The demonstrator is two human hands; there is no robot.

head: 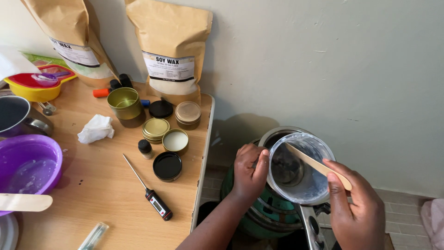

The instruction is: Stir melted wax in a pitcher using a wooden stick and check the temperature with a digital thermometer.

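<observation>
Left hand (249, 171) gripping clear bowl (299, 169) by its rim over metal pot (277, 135); right hand (354, 203) closed on wooden stick (317, 165).

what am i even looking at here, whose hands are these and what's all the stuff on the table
There is one picture, taken by a camera worn on a person's head and looking down at their own two bare hands. The left hand holds the rim of a clear glass bowl, tilted over a metal pot that sits on a green burner. The right hand holds a flat wooden stick inside the bowl, which is smeared with white residue. To the left is a wooden table with two brown paper pouches, small round tins, a probe thermometer, a crumpled tissue and a purple bowl.
</observation>
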